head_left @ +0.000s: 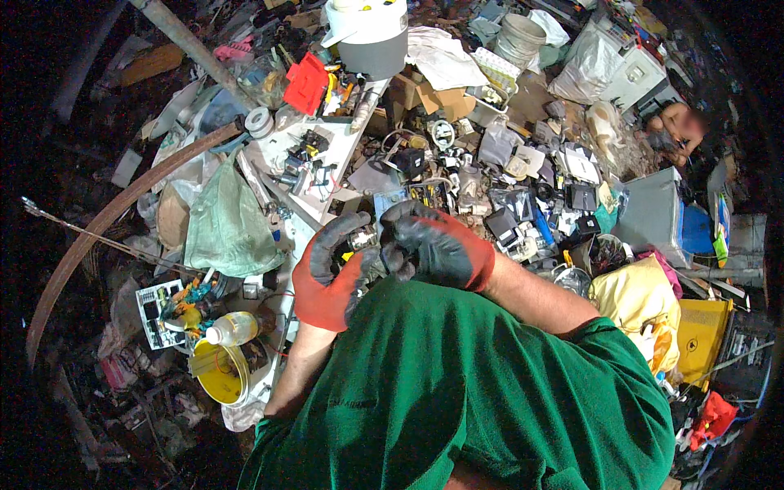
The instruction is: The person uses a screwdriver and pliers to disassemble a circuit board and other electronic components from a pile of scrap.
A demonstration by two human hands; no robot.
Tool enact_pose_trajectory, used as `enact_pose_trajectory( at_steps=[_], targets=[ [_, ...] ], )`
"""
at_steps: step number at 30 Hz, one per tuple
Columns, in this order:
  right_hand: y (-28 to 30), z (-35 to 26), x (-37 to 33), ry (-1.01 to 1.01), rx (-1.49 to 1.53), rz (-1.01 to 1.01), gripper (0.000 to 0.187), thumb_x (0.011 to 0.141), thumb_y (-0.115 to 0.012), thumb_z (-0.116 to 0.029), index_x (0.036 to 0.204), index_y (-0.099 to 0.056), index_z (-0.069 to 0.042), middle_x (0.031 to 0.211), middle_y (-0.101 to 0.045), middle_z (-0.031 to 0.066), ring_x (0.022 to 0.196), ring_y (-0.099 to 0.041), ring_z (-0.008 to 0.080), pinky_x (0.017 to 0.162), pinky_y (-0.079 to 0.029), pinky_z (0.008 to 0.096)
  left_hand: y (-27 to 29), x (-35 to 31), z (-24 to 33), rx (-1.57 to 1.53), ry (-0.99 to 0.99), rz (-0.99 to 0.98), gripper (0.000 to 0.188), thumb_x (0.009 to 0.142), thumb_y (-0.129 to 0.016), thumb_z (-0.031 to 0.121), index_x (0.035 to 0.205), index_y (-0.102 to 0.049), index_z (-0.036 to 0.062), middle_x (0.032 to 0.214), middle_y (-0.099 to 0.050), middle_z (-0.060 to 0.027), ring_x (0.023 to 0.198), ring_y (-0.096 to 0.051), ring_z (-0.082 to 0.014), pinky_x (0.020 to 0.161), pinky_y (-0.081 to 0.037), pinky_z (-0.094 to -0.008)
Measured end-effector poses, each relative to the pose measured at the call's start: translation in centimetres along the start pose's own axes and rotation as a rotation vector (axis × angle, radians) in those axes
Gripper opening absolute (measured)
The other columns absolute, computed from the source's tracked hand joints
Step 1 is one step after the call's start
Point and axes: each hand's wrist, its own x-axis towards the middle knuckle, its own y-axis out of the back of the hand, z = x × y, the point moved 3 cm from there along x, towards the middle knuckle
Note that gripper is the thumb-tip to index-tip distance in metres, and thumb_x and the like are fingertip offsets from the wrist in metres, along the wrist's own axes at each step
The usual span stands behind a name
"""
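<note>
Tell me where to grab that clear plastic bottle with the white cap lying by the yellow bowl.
Take the clear plastic bottle around its middle, coming down from above. It lies on its side, white cap toward the left, body free on top. The yellow bowl crowds it from below and clutter lies beside it, so a side approach looks tighter. Both hands are busy: left hand, right hand.

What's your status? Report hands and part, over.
Left hand and right hand, both gloved, fingers closed on small metal part. Held at chest, above cluttered bench. Nothing blocking.
</note>
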Motion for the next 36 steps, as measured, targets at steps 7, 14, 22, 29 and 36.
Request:
enact_pose_trajectory(
  at_steps=[7, 14, 22, 29, 36],
  targets=[
    [-0.9, 0.0, -1.0, 0.071, -0.364, 0.050, 0.031, 0.094, -0.061, -0.022, 0.119, -0.059, -0.005, 0.104, -0.066, 0.0039, 0.091, -0.061, 0.0109, 0.079, -0.051, 0.0289, -0.3, -0.4, 0.4, 0.102, -0.021, -0.162, 0.045, 0.085, -0.061, 0.002, 0.129, -0.052, -0.0015, 0.124, -0.060, -0.0120, 0.113, -0.056, -0.0179, 0.099, -0.042, -0.0320],
    [-2.0, -0.6, -1.8, 0.277, -0.650, 0.041, 0.027, 0.090, -0.065, -0.016, 0.113, -0.062, -0.003, 0.099, -0.066, 0.0024, 0.087, -0.058, 0.0100, 0.078, -0.049, 0.0296, 0.2, -0.7, 1.9, 0.408, -0.251, -0.123, 0.043, 0.079, -0.066, 0.004, 0.121, -0.059, -0.0010, 0.120, -0.060, -0.0169, 0.109, -0.060, -0.0276, 0.094, -0.046, -0.0359],
    [-2.2, -0.2, -2.8, 0.414, -0.969, 0.114, 0.028, 0.084, -0.066, -0.016, 0.107, -0.061, 0.000, 0.089, -0.063, 0.0120, 0.079, -0.059, 0.0161, 0.072, -0.049, 0.0328, 0.8, -1.5, 2.5, 0.615, -0.369, -0.184, 0.044, 0.073, -0.069, 0.004, 0.116, -0.062, -0.0009, 0.118, -0.060, -0.0178, 0.107, -0.059, -0.0352, 0.093, -0.047, -0.0396],
    [-1.4, -0.5, -3.8, 0.541, -1.062, 0.118, 0.025, 0.088, -0.063, -0.017, 0.104, -0.061, 0.001, 0.089, -0.063, 0.0132, 0.079, -0.061, 0.0180, 0.072, -0.049, 0.0343, -0.2, -1.2, 2.0, 0.680, -0.485, -0.247, 0.041, 0.073, -0.069, 0.006, 0.113, -0.061, -0.0015, 0.118, -0.059, -0.0183, 0.106, -0.058, -0.0376, 0.092, -0.047, -0.0432],
    [1.3, 0.9, -4.6, 0.048, -0.209, 0.015, 0.026, 0.090, -0.063, -0.023, 0.110, -0.063, -0.006, 0.100, -0.065, 0.0086, 0.089, -0.060, 0.0167, 0.082, -0.049, 0.0330, -3.0, -0.5, 2.0, 0.516, -0.308, -0.224, 0.038, 0.074, -0.069, 0.006, 0.111, -0.062, -0.0004, 0.115, -0.060, -0.0183, 0.105, -0.058, -0.0355, 0.093, -0.046, -0.0400]
  ],
)
